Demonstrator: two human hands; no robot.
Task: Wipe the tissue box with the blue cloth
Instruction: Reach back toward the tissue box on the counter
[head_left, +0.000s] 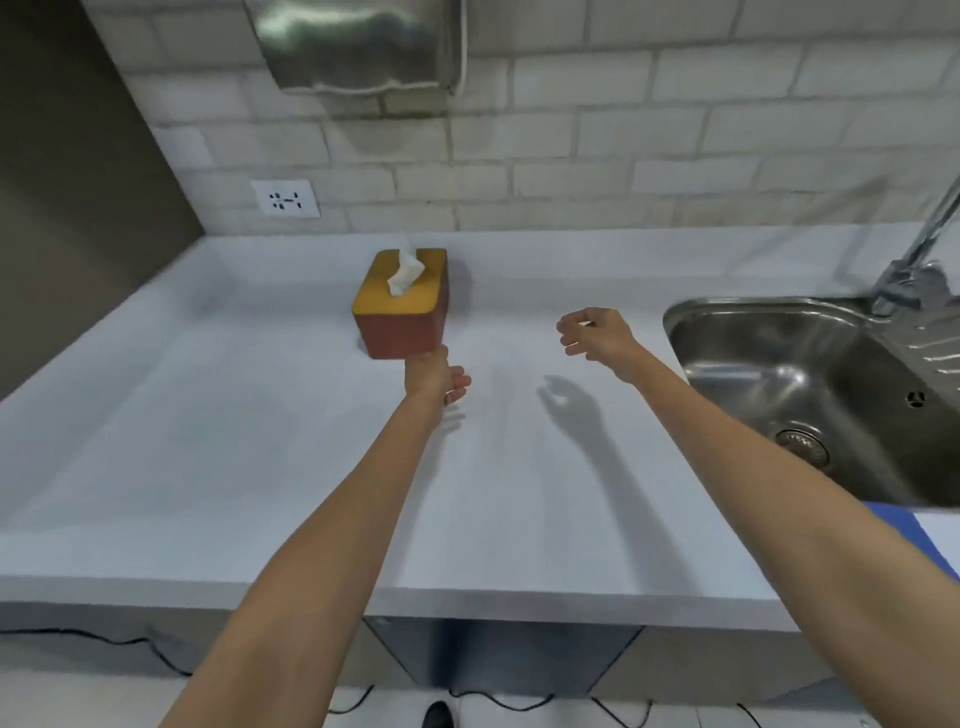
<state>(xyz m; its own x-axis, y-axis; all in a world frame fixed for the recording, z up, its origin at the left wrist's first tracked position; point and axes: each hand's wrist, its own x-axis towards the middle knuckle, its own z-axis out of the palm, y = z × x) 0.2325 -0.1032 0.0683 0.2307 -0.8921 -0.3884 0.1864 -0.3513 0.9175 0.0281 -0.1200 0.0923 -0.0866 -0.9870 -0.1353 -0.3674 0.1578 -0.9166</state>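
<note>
The tissue box (402, 312) has a yellow top, reddish-brown sides and a white tissue sticking out. It sits tilted at the back middle of the white counter (208, 441), its near end looking slightly raised. My left hand (435, 378) is at the box's near bottom corner; its fingers are hidden under the box and the thumb shows beside it. My right hand (592, 336) hovers above the counter to the right of the box, fingers loosely curled and apart, holding nothing. The blue cloth (917, 538) lies at the counter's near right, mostly hidden by my right forearm.
A steel sink (810, 395) with a tap (919, 260) is set in the counter on the right. A metal dispenser (358, 47) hangs on the tiled wall above the box, and a wall socket (285, 198) is at the back left. Cables run along the floor below.
</note>
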